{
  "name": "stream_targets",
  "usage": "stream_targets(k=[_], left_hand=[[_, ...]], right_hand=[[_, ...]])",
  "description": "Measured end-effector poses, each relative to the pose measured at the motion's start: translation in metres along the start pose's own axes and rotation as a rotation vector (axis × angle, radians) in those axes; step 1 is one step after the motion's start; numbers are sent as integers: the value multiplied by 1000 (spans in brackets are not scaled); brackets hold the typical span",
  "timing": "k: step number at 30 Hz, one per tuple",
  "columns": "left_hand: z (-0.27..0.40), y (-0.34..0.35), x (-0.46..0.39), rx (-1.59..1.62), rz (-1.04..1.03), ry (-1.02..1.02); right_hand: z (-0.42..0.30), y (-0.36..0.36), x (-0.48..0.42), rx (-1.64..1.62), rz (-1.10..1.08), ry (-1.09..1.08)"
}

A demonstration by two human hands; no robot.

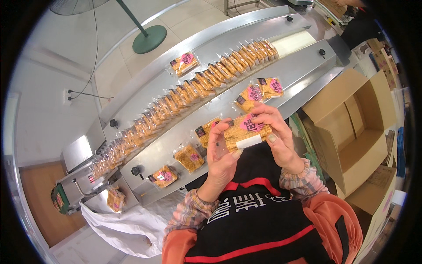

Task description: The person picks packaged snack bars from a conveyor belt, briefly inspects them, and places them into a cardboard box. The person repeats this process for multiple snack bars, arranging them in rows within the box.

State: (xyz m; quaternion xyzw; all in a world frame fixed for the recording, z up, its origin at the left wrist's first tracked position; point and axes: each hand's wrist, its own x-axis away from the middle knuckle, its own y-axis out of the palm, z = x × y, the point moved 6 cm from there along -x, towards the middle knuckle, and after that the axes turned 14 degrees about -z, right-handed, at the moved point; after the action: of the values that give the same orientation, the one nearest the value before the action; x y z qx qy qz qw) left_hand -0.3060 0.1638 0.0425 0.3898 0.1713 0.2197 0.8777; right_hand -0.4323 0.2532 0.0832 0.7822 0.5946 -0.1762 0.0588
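Between my left hand (221, 155) and my right hand (278, 138) is a clear packet of crispy snack cakes (249, 132) with a pink print and a white strip, gripped at both ends above the steel ledge. Just beyond it, two similar packets (271, 87) lie touching on the ledge. Another packet (206, 130) rests partly behind my left fingers. Further left on the ledge are a tilted packet (189, 157) and one with a white patch (164, 176). A long row of upright packets (179, 97) leans along the conveyor channel, and a single packet (184, 63) lies flat beyond it.
An open cardboard box (359, 132) stands at the right. A white sack (132, 227) hangs at the lower left below a small tray (127, 198) with packets. Black knobs (135, 171) stick up from the steel frame. A co-worker's arm (349, 3) shows at the top right.
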Motion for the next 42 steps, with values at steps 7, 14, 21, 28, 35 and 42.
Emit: stream_targets(k=[7, 14, 21, 28, 35, 42], left_hand=[[18, 16, -9, -701, -275, 225], [6, 27, -55, -746, -489, 51], [44, -69, -174, -1284, -116, -110], [51, -111, -260, -1310, -254, -557], [-3, -82, -248, -2187, -677, -996], [-74, -57, -318, -2068, -490, -600]], right_hand=[[-4, -4, 20, -973, 238, 249], [-21, -83, 16, -329, 330, 450], [-5, -278, -83, 1047, 331, 470], [188, -349, -133, 1145, 99, 727], [226, -336, -121, 372, -20, 743], [225, -377, -131, 755, -318, 607]])
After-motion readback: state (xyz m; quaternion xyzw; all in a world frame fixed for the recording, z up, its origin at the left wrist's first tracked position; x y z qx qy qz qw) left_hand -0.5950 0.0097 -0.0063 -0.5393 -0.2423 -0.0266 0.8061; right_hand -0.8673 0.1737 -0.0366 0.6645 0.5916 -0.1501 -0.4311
